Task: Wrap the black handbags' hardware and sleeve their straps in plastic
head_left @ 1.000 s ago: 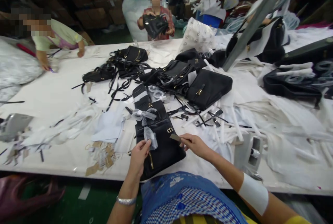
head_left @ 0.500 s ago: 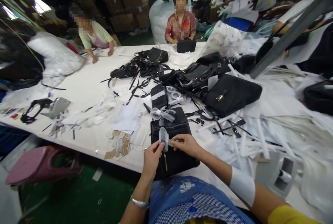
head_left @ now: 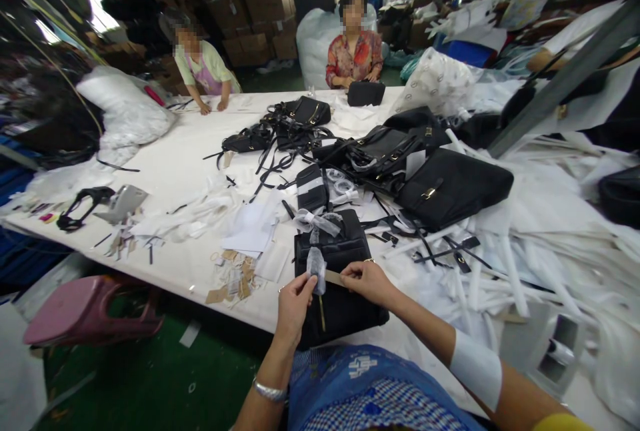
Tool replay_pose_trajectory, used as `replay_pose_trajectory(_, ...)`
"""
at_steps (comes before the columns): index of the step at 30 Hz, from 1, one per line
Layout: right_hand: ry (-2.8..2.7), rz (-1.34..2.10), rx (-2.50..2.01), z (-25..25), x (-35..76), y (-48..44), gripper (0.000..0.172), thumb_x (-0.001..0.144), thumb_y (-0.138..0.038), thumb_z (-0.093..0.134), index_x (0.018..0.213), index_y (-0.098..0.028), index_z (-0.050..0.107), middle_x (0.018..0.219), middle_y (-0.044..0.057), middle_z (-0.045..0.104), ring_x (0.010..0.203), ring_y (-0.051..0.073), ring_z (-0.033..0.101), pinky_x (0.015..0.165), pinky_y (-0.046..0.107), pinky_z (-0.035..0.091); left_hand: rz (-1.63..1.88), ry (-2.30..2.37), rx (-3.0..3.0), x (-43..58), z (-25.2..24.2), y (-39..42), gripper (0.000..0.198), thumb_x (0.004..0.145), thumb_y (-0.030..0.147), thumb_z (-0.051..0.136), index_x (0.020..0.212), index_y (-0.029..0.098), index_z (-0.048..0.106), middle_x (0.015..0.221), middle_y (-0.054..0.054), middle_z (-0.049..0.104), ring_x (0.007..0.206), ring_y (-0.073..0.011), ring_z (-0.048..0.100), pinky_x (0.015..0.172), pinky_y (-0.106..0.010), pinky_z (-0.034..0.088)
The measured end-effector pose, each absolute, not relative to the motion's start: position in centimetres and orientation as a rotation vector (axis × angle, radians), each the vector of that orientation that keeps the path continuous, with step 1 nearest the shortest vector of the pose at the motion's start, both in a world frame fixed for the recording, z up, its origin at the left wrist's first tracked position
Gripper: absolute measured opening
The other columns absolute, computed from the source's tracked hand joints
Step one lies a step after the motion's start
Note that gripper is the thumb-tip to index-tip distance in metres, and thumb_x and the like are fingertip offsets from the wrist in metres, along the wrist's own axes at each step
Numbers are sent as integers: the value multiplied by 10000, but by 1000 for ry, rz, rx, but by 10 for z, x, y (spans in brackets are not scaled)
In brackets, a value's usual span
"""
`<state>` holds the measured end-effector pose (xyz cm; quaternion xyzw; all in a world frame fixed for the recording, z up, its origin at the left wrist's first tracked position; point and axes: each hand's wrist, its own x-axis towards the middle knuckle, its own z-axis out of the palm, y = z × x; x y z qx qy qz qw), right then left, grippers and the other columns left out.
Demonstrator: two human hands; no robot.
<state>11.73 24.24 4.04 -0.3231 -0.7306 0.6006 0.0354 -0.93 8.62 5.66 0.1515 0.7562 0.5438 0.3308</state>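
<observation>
In front of me on the table lies a black backpack with a gold zipper running down its front. A narrow piece wrapped in clear plastic hangs over its middle. My left hand pinches the lower part of that wrapped piece between thumb and finger. From there a thin tan strip, perhaps tape, stretches to the right. My right hand grips the strip's other end, just above the bag. More plastic-wrapped strap lies across the bag's top.
Beyond the bag are a smaller black bag and a heap of black bags. White paper sheets and tag scraps lie leftward; white strips and a grey tape dispenser lie rightward. Two people work across the table.
My right hand has drawn away to the right from my left, and more of the tan strip shows between them. The whole view has shifted slightly.
</observation>
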Motion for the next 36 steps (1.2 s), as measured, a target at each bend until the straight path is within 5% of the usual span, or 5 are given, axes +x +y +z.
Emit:
replay_pose_trajectory(11,-2096,1980,-884,25,101,236,177,702,-317,658,701,-148,708,557,-10,619,529,113,524,511,210,368,1383,1942,476,-1,60,93,447,730,528,658,922,131,727,505,51,419,504,-97,361,490,-213,289)
replay_pose_trajectory(19,-1324,2738,-828,37,97,222,301,708,-439,719,831,-165,719,802,22,671,752,125,583,720,236,444,1289,2094,578,-12,48,85,392,774,476,619,976,159,733,520,24,530,512,-137,460,540,-243,364)
replay_pose_trajectory(24,-1428,2473,-863,30,94,210,376,657,-480,763,813,-139,743,768,44,704,794,190,614,810,307,444,1320,2229,686,-4,50,85,271,766,408,637,919,218,754,763,-72,709,739,-246,620,705,-323,447)
replay_pose_trajectory(30,-1431,2394,-860,30,92,202,409,666,-492,757,889,-149,752,870,75,727,966,262,621,953,390,412,1387,2315,666,2,45,84,183,759,369,656,864,252,750,992,-85,687,978,-270,591,902,-386,416)
replay_pose_trajectory(36,-1482,2442,-827,37,94,205,417,675,-498,752,897,-145,748,868,77,729,1003,273,615,974,407,401,1627,1821,229,-12,31,86,698,623,343,793,1244,168,527,995,-101,662,894,-217,632,812,-340,483)
